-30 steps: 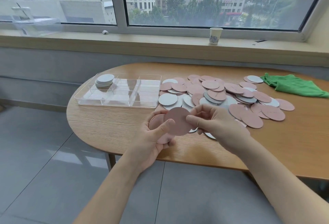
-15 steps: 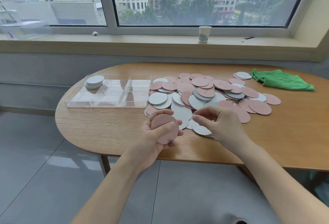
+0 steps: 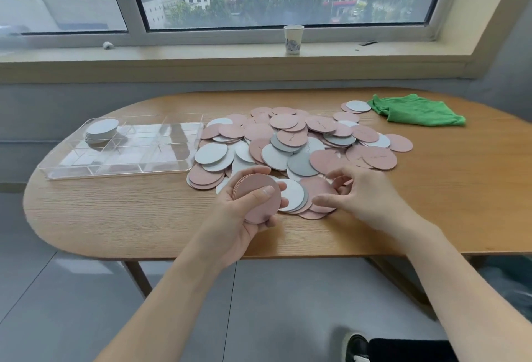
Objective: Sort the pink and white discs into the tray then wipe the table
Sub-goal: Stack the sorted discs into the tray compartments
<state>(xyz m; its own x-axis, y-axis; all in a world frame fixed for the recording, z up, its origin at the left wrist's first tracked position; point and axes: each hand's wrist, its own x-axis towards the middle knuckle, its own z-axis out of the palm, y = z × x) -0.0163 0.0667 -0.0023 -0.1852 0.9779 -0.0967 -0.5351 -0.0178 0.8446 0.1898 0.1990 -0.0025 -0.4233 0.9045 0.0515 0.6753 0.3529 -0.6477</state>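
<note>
Clear tray (image 3: 184, 160): left part of the wooden table (image 3: 115, 212); a stack of white discs (image 3: 101, 131) in its far-left compartment, no pink seen in it.

Left hand (image 3: 244, 217): palm up just above the table's near edge, fingers cupped under a stack of pink discs (image 3: 257, 196), thumb pressed across the top. Risk: a loosened thumb would likely let the thin stack fan out and slide to the floor.

Loose pile of discs (image 3: 290, 143): pink and white overlapped, mid-table, unsorted.

Right hand (image 3: 362, 197): palm down, fingers curled at a pink disc (image 3: 315, 189) on the pile's near edge; firm grip not clear. Risk: dragging a neighbouring white disc along.

Green cloth (image 3: 417, 109): far right, untouched.
</note>
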